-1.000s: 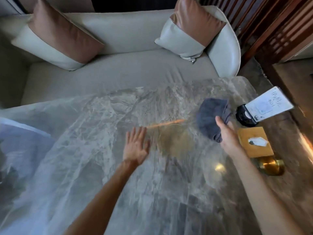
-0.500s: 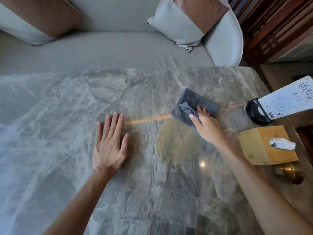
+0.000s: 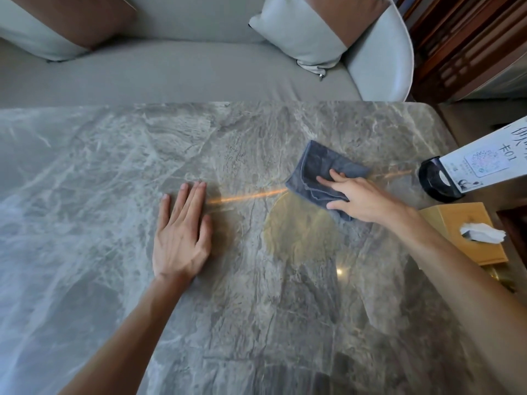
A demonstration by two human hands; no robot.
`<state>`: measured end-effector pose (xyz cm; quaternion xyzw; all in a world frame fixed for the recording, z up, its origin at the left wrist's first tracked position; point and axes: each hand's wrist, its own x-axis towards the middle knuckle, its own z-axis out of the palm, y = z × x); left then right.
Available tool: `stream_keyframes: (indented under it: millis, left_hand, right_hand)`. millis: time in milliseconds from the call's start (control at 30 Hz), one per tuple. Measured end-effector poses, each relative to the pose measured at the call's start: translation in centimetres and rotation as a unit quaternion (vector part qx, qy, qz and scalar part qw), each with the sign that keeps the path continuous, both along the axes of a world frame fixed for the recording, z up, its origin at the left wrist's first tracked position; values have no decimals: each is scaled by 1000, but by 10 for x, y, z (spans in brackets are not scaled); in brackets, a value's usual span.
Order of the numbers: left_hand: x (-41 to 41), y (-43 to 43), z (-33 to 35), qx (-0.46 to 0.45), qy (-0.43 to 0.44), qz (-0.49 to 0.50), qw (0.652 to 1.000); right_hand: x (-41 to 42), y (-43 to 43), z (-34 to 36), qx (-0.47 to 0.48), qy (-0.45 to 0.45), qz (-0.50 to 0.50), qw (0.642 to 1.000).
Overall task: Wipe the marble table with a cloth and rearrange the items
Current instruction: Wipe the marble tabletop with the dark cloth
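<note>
Where the grey-veined marble table meets the pale sofa along its far edge, a wide stretch of stone runs leftward. The left hand lies flat on it, fingers straight, holding nothing. Right of centre, the right hand presses the folded blue-grey cloth down with spread fingers, near the card stand and tissue box at the right edge.

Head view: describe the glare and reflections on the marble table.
In the head view, an orange streak of light crosses the marble table between the left hand and the cloth; a small bright glare spot sits nearer the camera; the table's left side is washed pale blue.
</note>
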<state>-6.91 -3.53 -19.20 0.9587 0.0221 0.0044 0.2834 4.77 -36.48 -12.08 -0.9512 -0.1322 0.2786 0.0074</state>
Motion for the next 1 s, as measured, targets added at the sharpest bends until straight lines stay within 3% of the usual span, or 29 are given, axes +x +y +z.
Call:
stream_keyframes:
  millis: [267, 400, 567, 667, 833, 1000]
  left_hand:
    - [0, 0, 1, -6, -3, 0, 1000]
    - [0, 0, 2, -9, -4, 2, 1000]
    - [0, -1, 2, -12, -6, 4, 1000]
    - [1, 0, 2, -5, -7, 3, 1000]
    - [0, -1, 0, -1, -8, 4, 1000]
    - [2, 0, -1, 7, -12, 0, 1000]
  right_hand:
    - [-1, -4, 1, -60, 9, 57, 997]
    - [-9, 1, -12, -60, -122, 82, 987]
    - [-7, 11, -2, 35, -201, -53, 978]
    - [-14, 20, -14, 130, -179, -68, 973]
    - [-22, 25, -24, 149, -112, -120, 975]
    - [-18, 19, -15, 138, -43, -94, 985]
